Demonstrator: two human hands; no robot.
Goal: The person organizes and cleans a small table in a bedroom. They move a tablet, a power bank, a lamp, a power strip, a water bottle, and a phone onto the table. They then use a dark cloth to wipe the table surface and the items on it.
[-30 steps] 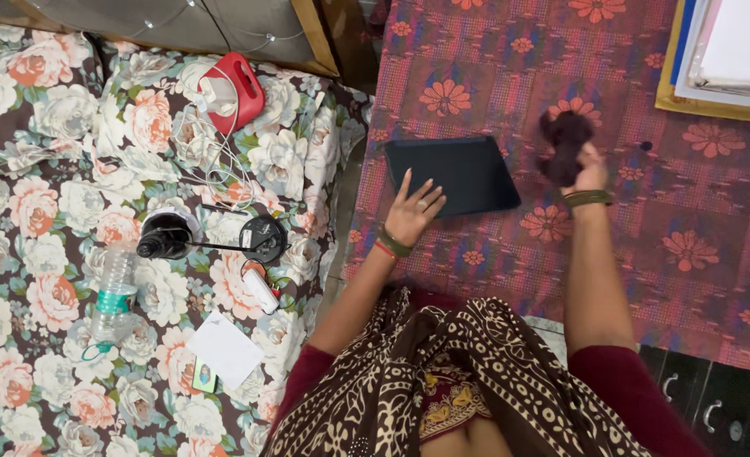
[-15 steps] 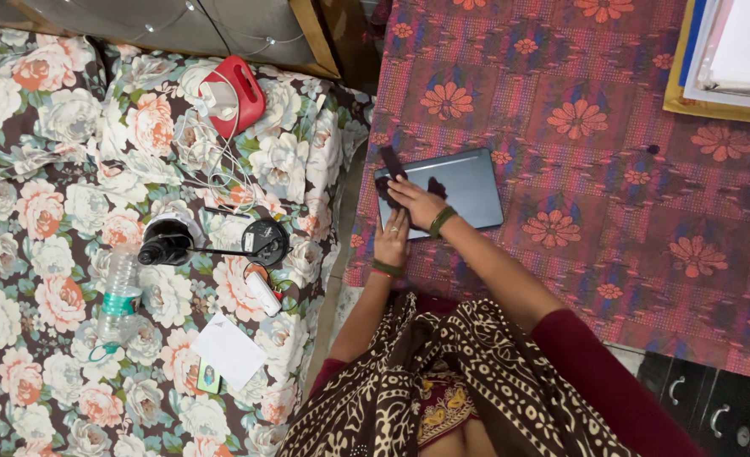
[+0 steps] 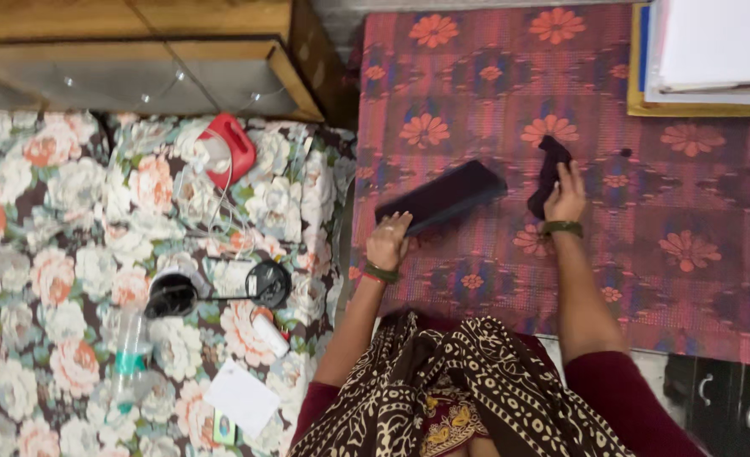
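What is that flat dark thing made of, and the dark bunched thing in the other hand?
The flat dark tablet, tilted up by the left hand, looks like hard plastic or glass: straight edges, smooth face. The dark cloth in the right hand looks like soft fabric: it bunches and droops.

A dark rectangular tablet (image 3: 439,196) is tilted up at frame centre, its screen blank. At lower left, a clear bottle's green-and-white label (image 3: 127,362) shows on the floral bed.

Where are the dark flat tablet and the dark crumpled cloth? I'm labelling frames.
dark flat tablet (image 3: 443,196), head view, middle of its tilted face.
dark crumpled cloth (image 3: 548,173), head view, its middle above the fingers.
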